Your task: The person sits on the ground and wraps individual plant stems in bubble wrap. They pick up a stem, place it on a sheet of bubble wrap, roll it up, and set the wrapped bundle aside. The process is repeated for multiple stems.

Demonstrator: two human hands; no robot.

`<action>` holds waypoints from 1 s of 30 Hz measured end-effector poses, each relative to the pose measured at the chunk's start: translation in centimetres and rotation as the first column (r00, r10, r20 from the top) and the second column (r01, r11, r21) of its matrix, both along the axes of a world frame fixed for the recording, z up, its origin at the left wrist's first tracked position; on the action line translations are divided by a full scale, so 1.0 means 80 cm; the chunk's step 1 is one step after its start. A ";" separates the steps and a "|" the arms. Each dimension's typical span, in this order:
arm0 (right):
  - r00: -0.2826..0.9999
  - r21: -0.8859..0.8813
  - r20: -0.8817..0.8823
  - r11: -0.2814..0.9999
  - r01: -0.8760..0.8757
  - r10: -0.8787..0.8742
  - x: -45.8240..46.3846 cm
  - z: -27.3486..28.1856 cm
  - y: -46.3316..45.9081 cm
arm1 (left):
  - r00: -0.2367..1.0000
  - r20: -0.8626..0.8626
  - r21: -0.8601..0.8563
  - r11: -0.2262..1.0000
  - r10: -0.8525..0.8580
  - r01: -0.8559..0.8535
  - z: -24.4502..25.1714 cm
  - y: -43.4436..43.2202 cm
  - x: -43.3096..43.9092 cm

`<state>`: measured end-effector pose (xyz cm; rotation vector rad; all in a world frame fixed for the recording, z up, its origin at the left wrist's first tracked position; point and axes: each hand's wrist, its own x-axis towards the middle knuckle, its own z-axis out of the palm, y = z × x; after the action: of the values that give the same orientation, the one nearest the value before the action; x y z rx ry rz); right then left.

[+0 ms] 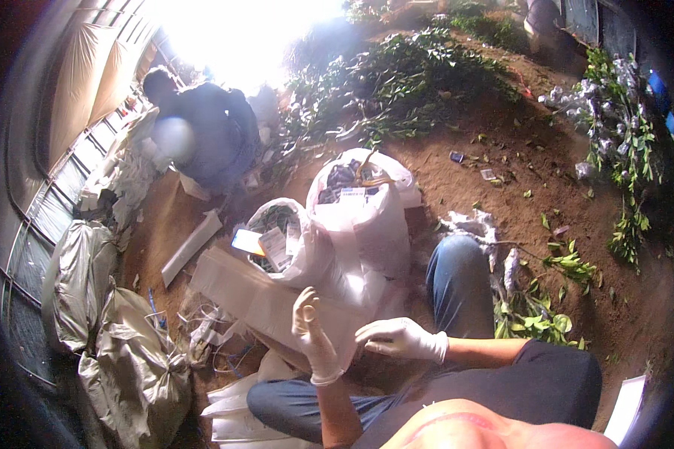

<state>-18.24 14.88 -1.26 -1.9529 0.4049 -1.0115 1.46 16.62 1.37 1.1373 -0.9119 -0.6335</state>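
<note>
My left hand (313, 337), in a white glove, is raised with its fingers upward and thumb apart, holding nothing visible. Opposite it, my right hand (401, 339), gloved too, stretches its fingers leftward with nothing seen in them. A pale, flat-sided box or board (275, 300) lies just beyond both hands. Behind that stands a white sack (316, 255) with a rolled rim, containing green strands and printed cards (275, 247). A larger white sack (379, 230) beside it holds dark packets (342, 174) and a yellowish strap.
A person (213, 129) bends over at the upper left. Leafy cut branches (393, 84) are heaped on the soil; foil-wrapped seedlings (618, 123) stand right. Tied sacks (140, 370) line the left wall. Small plants (531, 320) lie by my raised knee (459, 280).
</note>
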 end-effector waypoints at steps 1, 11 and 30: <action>0.997 0.201 0.044 0.977 -0.070 0.063 -0.006 0.010 -0.005 | 0.998 -0.043 -0.025 0.999 -0.046 0.045 -0.003 -0.009 -0.018; 0.907 0.602 -0.072 0.743 -0.293 0.415 -0.025 0.056 -0.001 | 0.853 -0.457 -0.061 0.966 -0.251 0.252 -0.001 -0.014 -0.057; 0.867 0.150 -0.185 0.885 -0.440 0.463 -0.039 0.032 0.005 | 0.979 -0.157 0.013 0.991 -0.133 0.137 0.030 -0.013 -0.085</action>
<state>-21.33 15.28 1.27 -1.9435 0.0991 -0.4672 -5.36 15.61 3.80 1.0374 -0.8534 -0.8348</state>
